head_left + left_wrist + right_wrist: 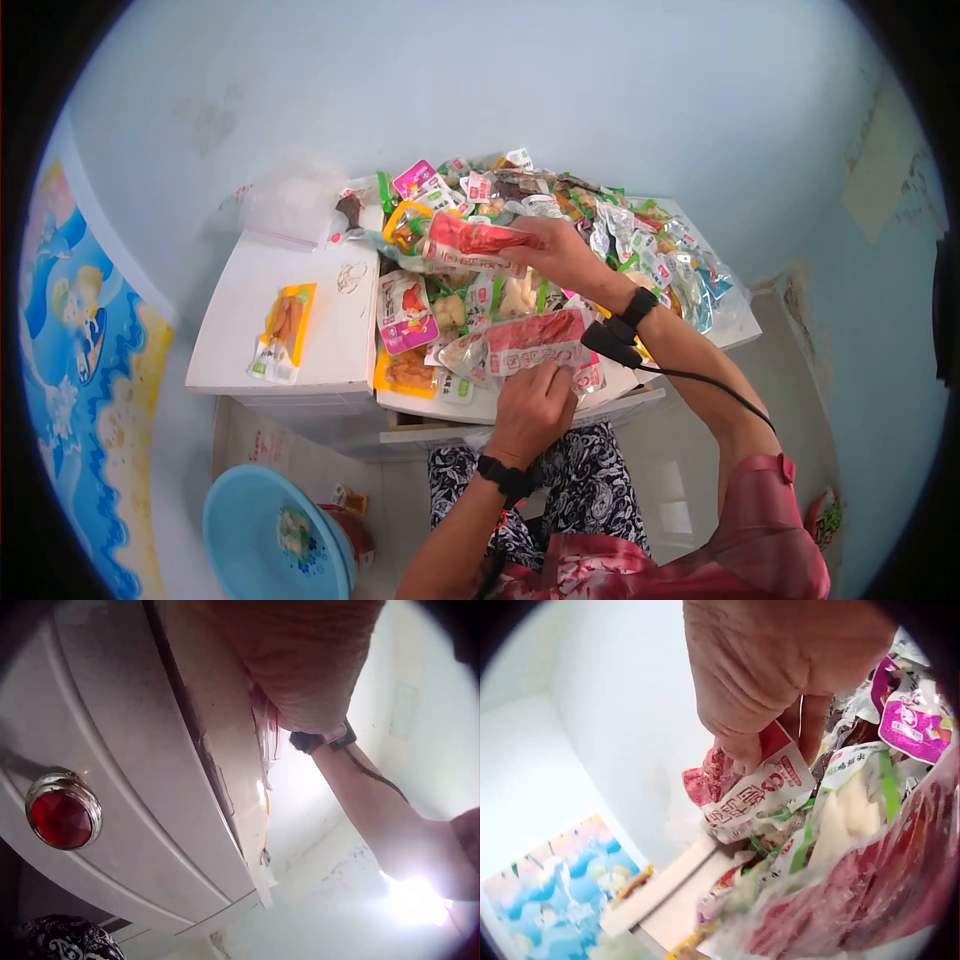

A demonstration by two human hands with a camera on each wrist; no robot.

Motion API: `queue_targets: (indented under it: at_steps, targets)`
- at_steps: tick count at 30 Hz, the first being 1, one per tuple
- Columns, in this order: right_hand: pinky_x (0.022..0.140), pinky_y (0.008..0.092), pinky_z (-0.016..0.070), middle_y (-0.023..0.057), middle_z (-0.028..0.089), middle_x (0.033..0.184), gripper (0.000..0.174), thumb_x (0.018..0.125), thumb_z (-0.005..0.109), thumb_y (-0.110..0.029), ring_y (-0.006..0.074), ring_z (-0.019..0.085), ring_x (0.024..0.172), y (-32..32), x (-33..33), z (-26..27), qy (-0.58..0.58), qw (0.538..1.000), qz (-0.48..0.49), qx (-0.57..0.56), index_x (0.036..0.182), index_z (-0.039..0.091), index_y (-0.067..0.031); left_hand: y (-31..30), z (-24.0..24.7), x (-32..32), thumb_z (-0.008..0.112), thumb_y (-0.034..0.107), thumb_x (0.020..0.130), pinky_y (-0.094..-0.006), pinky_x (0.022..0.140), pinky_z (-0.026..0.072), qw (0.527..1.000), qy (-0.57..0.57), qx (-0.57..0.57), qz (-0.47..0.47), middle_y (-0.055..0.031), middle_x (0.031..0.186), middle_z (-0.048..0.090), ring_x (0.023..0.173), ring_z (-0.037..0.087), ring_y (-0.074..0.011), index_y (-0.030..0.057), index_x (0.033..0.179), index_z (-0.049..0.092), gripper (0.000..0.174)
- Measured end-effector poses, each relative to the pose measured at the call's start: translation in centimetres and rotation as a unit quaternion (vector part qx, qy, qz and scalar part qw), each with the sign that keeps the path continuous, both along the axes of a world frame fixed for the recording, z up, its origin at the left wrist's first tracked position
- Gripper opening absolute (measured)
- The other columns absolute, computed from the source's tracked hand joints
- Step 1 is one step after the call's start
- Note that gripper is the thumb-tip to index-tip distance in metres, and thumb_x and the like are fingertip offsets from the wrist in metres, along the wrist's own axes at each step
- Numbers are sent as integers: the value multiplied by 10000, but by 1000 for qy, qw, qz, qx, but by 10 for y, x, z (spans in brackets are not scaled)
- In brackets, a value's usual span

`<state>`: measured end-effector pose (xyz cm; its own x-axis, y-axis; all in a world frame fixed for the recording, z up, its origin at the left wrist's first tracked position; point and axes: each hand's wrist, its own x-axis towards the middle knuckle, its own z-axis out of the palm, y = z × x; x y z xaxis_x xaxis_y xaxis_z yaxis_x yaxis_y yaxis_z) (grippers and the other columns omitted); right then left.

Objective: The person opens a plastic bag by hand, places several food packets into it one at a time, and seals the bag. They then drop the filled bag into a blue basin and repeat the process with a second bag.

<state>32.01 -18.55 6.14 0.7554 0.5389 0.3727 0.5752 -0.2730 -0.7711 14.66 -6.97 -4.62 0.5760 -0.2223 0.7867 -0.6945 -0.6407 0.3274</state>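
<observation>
My right hand (568, 262) holds a red-and-white food packet (472, 240) by its right end, over the heap of packets. In the right wrist view, the thumb lies across this packet (761, 784), which hangs tilted. Nearer the front edge, my left hand (538, 412) grips the lower edge of a second red packet (538, 335) with curled fingers. That packet has a clear, whitish left part. The left wrist view shows mostly the underside of the left hand (300, 660), with its fingertips hidden. Between the two red packets lie packets of pale food pieces (518, 295).
Mixed snack packets are heaped on the white cabinet top (240, 340). A yellow-edged packet (285, 330) lies apart on the left, with a clear plastic bag (292, 205) behind it. A blue basin (225, 540) stands on the floor. A red knob (64, 817) sticks out of the drawer front.
</observation>
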Motion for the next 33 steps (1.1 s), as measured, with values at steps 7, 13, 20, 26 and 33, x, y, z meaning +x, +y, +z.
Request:
queue_targets:
  at_steps: [7, 13, 20, 26, 33]
  targets:
    - [702, 260, 418, -35, 585, 893, 336, 987, 746, -320, 57, 489, 813, -34, -42, 25, 108, 987, -41, 112, 1101, 717, -6, -3, 2, -1, 729, 54, 781, -423, 684, 529, 1000, -7, -14, 10, -87, 900, 634, 777, 652, -305, 74, 987, 670, 216]
    - [752, 262, 525, -27, 659, 944, 347, 1007, 728, -361, 61, 600, 841, -57, -77, 25, 174, 971, -31, 164, 1165, 689, -55, -6, 1, -3, 741, 52, 798, -426, 696, 532, 999, -2, -9, 34, -82, 908, 643, 797, 660, -311, 81, 961, 678, 177]
    - [807, 253, 517, -17, 694, 1058, 365, 1022, 722, -281, 55, 620, 923, -108, -133, 6, 208, 941, -25, 267, 1293, 656, -45, -6, 2, -1, 715, 62, 851, -436, 671, 523, 999, 16, -15, 24, -80, 884, 631, 756, 648, -314, 82, 968, 663, 130]
    - [876, 264, 514, 10, 682, 1176, 394, 1002, 747, -218, 56, 612, 1034, -165, -181, -19, 161, 958, -101, 213, 1312, 651, 6, -10, 16, -11, 712, 29, 921, -351, 579, 500, 990, 86, -110, -14, -80, 835, 637, 634, 633, -240, 65, 975, 659, 84]
    - [779, 261, 495, -57, 621, 930, 271, 1007, 739, -180, 41, 563, 866, -200, -206, -45, 246, 947, -70, 195, 1224, 678, -31, -16, 27, -20, 697, 35, 970, -291, 576, 470, 971, 165, -172, 1, -54, 838, 639, 637, 594, -155, 44, 999, 661, 48]
